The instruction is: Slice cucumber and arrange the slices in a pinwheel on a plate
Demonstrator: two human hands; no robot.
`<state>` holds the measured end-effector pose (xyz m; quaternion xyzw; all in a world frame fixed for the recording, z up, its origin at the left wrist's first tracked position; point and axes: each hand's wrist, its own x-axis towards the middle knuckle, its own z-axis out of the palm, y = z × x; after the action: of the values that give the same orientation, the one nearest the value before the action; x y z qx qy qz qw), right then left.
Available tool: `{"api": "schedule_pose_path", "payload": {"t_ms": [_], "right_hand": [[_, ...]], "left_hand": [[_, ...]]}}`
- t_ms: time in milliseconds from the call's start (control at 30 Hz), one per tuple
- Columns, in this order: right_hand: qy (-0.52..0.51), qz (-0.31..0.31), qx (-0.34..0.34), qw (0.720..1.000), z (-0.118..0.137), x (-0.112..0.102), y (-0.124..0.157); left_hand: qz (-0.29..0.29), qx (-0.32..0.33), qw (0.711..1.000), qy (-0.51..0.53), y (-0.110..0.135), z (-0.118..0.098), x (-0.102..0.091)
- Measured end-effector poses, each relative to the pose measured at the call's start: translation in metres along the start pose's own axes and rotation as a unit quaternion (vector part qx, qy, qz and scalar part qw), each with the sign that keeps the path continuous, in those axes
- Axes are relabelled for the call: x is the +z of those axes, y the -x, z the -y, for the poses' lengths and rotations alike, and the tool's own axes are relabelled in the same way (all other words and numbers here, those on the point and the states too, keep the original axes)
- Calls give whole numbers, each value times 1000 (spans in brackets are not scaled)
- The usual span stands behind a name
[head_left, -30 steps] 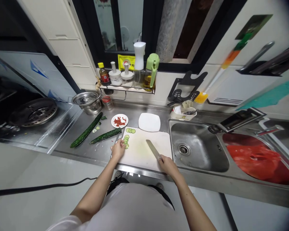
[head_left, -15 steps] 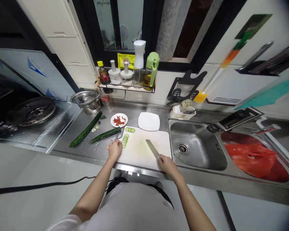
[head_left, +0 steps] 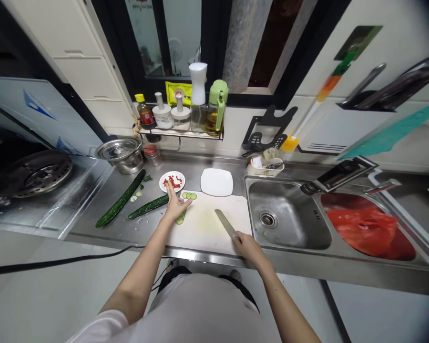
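Note:
My right hand (head_left: 248,246) grips the handle of a kitchen knife (head_left: 224,222), its blade low over the white cutting board (head_left: 200,239). My left hand (head_left: 176,206) is open, fingers stretched away from me and thumb apart, over the board's left edge. Partly beneath it lies a row of cucumber slices (head_left: 180,218); more slices (head_left: 189,196) lie by the board's far left corner. Left of this hand rests a cucumber (head_left: 148,207), its right end near the fingers. My fingertips overlap the near rim of a small white plate (head_left: 162,186) with chopped red pieces; contact is unclear.
A white square plate (head_left: 216,182) sits behind the board. A longer cucumber (head_left: 119,202) and a lidded steel pot (head_left: 128,162) are at left. The sink (head_left: 289,219) borders the board's right side. A condiment rack (head_left: 186,134) hangs behind.
My left hand has moved away from me and slightly right, from beside the slice row to over it, and its fingers have spread. The right hand still holds the knife. The view has shifted slightly.

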<state>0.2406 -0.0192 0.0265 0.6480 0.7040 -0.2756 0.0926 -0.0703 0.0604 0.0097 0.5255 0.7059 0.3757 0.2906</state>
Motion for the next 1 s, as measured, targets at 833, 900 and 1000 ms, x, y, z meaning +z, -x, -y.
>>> {"api": "schedule_pose_path", "payload": {"t_ms": [833,900,1000], "right_hand": [[-31,17,9,999,-2,-2,-4],[-28,16,7,999,-4,-1,-4],[-22,13,2,1000,-5,1,-3]], "left_hand": [[105,37,955,-277,-60,1,26],[118,57,939,-317,-47,-1,33],[119,62,928,-348,-36,-2,38]]}}
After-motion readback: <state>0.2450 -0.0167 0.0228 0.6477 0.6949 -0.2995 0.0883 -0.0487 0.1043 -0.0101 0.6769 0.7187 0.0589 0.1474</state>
